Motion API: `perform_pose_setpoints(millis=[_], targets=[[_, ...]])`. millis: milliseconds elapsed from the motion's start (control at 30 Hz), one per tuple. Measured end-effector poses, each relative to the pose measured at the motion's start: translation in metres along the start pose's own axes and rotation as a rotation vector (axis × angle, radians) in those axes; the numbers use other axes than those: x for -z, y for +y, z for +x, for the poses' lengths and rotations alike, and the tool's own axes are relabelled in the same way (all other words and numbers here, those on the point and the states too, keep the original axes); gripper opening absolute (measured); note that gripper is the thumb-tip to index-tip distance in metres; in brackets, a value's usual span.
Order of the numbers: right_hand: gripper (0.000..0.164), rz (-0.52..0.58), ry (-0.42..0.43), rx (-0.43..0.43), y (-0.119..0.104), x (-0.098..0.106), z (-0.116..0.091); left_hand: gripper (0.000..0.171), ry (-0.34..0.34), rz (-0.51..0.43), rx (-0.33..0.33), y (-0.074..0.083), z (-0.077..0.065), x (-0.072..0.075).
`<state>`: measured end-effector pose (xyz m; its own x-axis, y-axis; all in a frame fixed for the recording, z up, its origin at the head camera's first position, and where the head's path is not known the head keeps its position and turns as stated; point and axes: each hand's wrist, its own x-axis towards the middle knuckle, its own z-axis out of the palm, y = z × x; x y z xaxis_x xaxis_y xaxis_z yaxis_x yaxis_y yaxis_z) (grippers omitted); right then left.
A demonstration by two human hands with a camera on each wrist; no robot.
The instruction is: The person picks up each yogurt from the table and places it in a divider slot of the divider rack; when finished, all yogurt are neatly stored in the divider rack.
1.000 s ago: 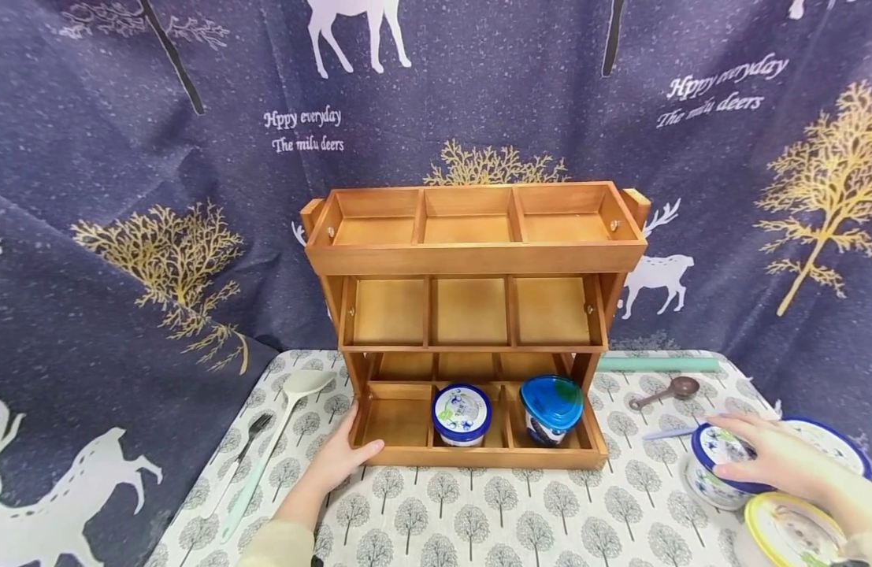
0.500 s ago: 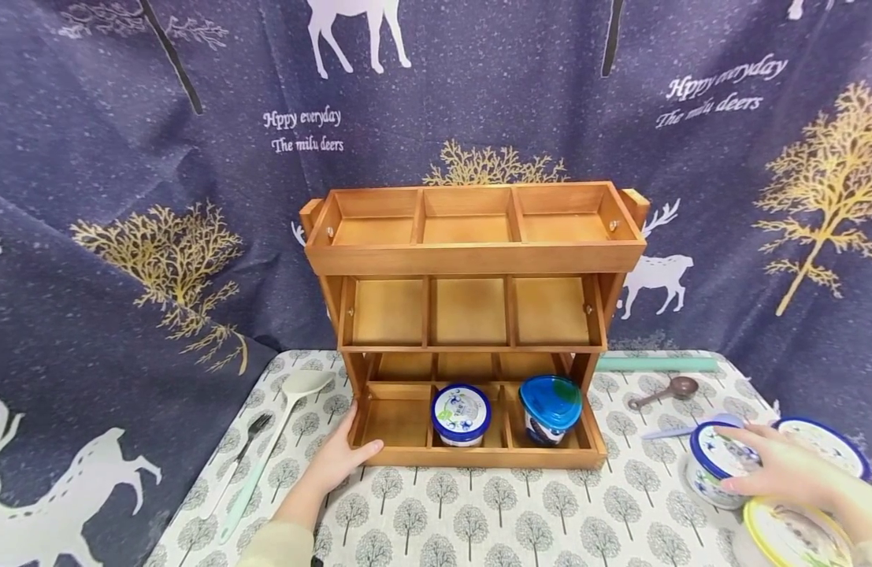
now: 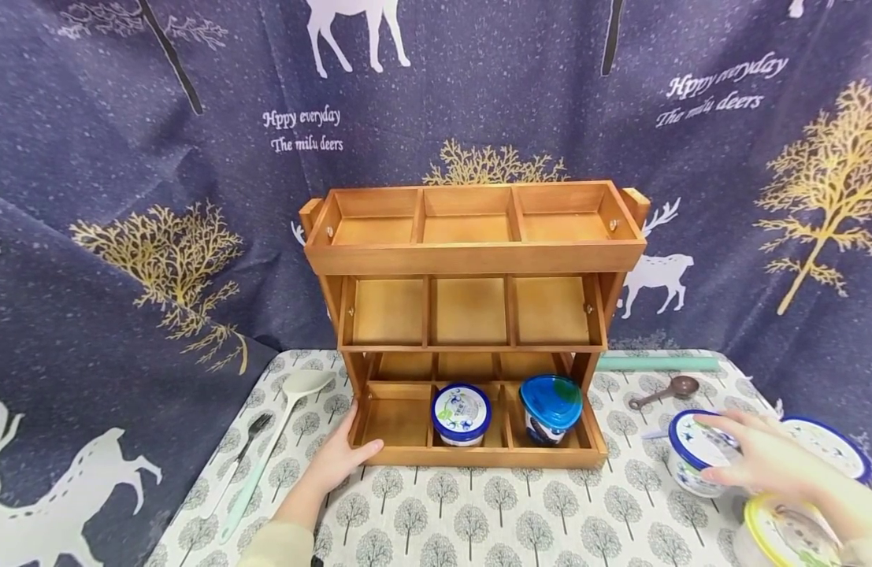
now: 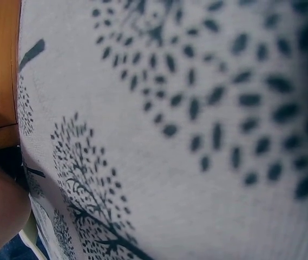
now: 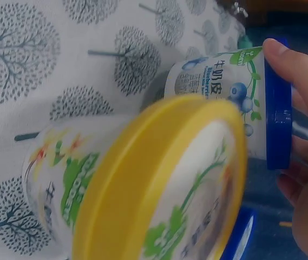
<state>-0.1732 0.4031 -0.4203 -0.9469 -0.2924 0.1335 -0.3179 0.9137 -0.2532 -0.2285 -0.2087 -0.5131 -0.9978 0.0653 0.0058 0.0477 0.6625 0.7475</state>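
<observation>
My right hand [image 3: 765,457] grips a white tub with a blue lid [image 3: 694,441] by its lid, fingers and thumb on opposite sides of the rim. In the right wrist view, blueberries are printed on this tub [image 5: 218,81], and my thumb [image 5: 283,54] lies on the lid's edge. Below my right wrist stands a yellow-lidded tub [image 3: 783,539]. My left hand [image 3: 339,453] holds the lower left corner of a three-tier wooden rack [image 3: 478,258], thumb at the front and fingers along the side. The left wrist view shows mostly tablecloth.
In the rack's bottom tier sit a round blue-lidded tub [image 3: 461,413] and a blue-topped container [image 3: 551,405]. At left lie a fork [image 3: 254,429] and a long spoon [image 3: 287,413]. On the right are a brown measuring spoon [image 3: 680,387], a green rod [image 3: 662,364] and another blue-lidded tub [image 3: 825,441].
My right hand has shifted its place on the lid, and the tub has moved left and slightly away from me. My left hand has stayed on the rack's corner.
</observation>
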Motion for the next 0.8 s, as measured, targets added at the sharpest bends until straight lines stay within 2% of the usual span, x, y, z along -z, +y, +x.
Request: perform_pose_setpoints(millis=[267,600,800], targets=[[0.075,-0.003,0.038,0.119,-0.031,0.002,0.009,0.095,0.003,-0.001,0.002,0.001,0.001,0.000],[0.078,-0.018,0.027,0.265,-0.077,0.004,0.022,0.095,0.007,0.017,0.008,-0.001,0.001,-0.001],[0.078,0.017,-0.054,0.288,-0.103,0.005,0.028,0.096,0.002,0.013,0.010,-0.002,0.002,0.000]])
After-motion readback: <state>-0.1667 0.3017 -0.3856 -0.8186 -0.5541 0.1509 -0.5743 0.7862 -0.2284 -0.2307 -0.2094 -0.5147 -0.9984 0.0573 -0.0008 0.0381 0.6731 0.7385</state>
